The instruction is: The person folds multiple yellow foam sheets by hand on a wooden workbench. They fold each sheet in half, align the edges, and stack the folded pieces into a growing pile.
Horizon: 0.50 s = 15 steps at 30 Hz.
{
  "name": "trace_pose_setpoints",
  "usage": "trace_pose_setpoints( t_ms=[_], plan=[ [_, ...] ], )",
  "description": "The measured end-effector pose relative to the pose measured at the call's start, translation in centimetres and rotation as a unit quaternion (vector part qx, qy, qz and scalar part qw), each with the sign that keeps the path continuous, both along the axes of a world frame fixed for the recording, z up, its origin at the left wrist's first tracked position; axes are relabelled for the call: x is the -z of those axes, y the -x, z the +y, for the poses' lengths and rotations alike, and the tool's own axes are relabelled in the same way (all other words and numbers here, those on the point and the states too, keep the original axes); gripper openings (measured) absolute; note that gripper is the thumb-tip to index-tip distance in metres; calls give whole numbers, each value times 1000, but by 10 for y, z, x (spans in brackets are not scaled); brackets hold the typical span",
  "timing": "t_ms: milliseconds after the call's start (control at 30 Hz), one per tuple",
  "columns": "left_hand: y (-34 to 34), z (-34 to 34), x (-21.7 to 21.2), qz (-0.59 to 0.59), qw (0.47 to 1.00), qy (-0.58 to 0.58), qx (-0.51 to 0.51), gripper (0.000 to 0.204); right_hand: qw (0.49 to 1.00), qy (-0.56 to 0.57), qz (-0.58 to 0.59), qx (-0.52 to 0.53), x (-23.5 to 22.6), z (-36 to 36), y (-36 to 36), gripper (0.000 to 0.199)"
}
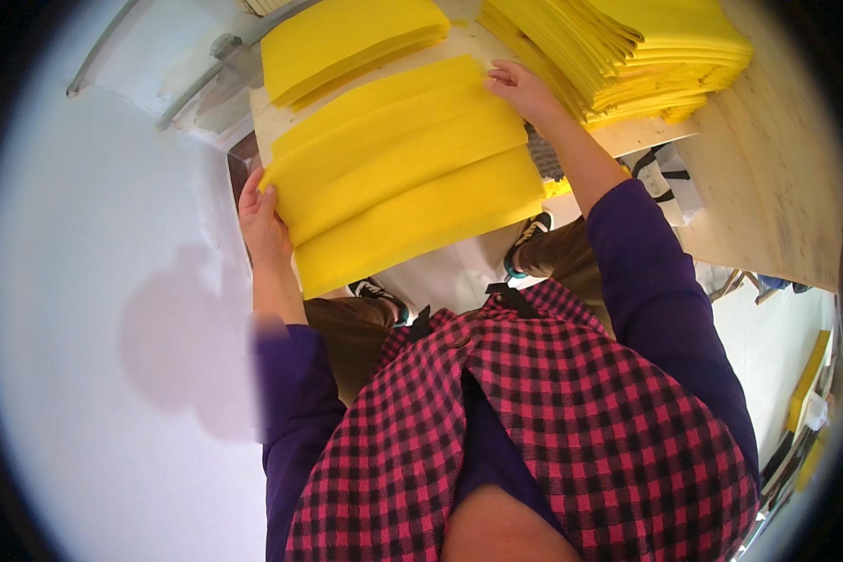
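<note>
A yellow cloth piece (407, 173), which looks like felt, spreads before me with folds running across it. Its near part hangs past the table's front edge, above my feet. My left hand (265, 225) is closed on the cloth's left edge, thumb on top and fingers partly hidden behind it. At the far right corner, my right hand (520, 89) pinches the edge between curled fingers. Just beyond the cloth lies a low stack of folded yellow cloth (351, 47). Right of my right hand rises a taller stack of yellow cloth (665, 75) with many layers.
The wooden table (628, 140) carries the stacks. At right stands a pale wooden panel (777, 178), with a white bag with black straps (670, 183) beside it. A white wall (84, 309) runs along my left. My shoes (531, 234) are on the light floor below.
</note>
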State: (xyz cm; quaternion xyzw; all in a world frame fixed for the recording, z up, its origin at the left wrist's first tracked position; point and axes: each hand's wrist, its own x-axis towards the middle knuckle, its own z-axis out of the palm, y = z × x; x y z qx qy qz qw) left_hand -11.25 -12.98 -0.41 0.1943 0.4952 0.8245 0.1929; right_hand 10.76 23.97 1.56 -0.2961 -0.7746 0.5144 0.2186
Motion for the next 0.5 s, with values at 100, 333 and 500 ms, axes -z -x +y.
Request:
trace_pose_setpoints(
  t_ms=[100,333,500],
  plan=[
    [0,-1,3,4,1000,2,-14,32,999,-24,-39,-23,3,7,1,65],
    [2,-3,4,-7,1000,-15,-4,33,992,-61,-94,-54,4,21,9,48],
    [1,-2,1,9,1000,-3,-11,32,986,-44,-147,-68,-5,24,14,31]
  ],
)
